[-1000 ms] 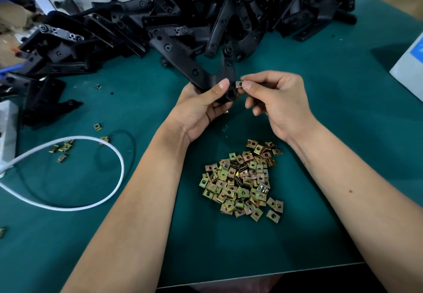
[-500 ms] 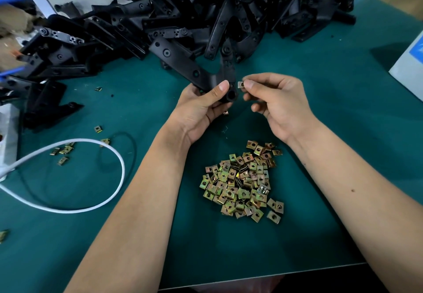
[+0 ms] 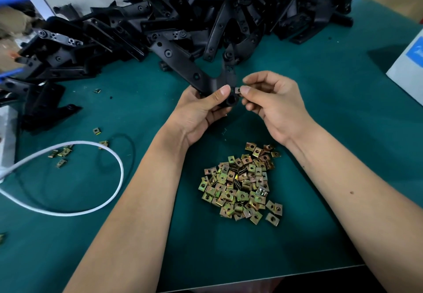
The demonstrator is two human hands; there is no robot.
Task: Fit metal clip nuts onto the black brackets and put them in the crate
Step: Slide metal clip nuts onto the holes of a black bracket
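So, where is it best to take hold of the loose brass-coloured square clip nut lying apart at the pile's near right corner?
Pinch that square clip nut by two opposite edges, coming from above. It lies flat on the green mat, slightly apart from the pile of clip nuts, so its sides look free for fingertips.

My desk (image 3: 343,132) has a dark green top. At near left a white cable (image 3: 100,208) curves in a loop on it. A white box with a blue label (image 3: 409,63) stands at the far right edge.
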